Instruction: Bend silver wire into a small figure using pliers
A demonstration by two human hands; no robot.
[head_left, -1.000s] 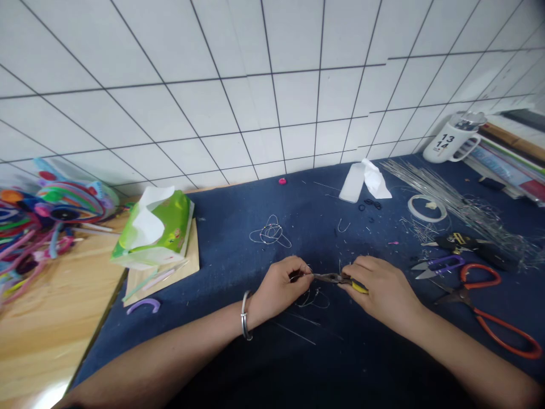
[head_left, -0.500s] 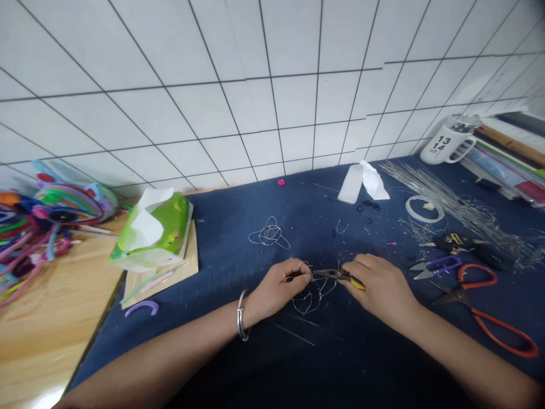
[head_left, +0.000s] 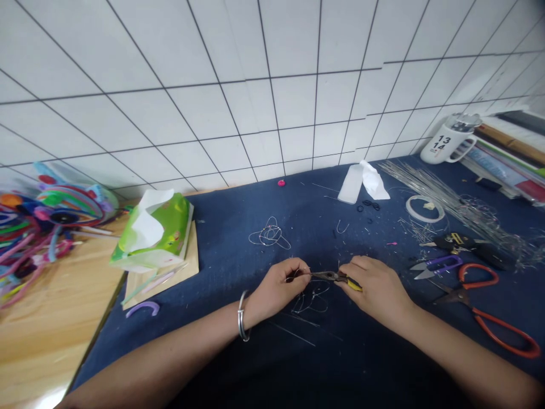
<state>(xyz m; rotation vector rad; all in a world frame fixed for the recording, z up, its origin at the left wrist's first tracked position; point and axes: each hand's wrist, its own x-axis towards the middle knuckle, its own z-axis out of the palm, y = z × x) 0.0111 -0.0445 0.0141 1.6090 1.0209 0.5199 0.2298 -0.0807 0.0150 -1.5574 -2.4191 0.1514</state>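
My left hand [head_left: 284,287], with a silver bangle [head_left: 242,315] at the wrist, pinches a thin bent wire [head_left: 313,301] between thumb and fingers. Loops of that wire hang below the fingertips over the dark blue cloth. In my right hand [head_left: 373,287] are pliers [head_left: 330,276] with dark jaws and yellow grips. Their tips meet the left fingertips; whether the jaws clamp the wire is too small to tell. Behind the hands lies a separate coil of wire [head_left: 269,234]. Straight wire pieces [head_left: 293,332] rest just in front of the left hand.
To the right lie red-handled scissors [head_left: 506,335], purple snips [head_left: 438,266], black-handled cutters [head_left: 457,243], a white ring-shaped roll [head_left: 424,210] and a bundle of wires [head_left: 430,182]. A mug [head_left: 445,142] stands by the tiled wall. At left are a tissue pack [head_left: 176,221] and colourful pipe-cleaner crafts [head_left: 63,207].
The pliers and my right hand have shifted slightly left, toward the left fingers. The hanging wire loops have changed shape and swung a little to the right. My left hand has hardly moved.
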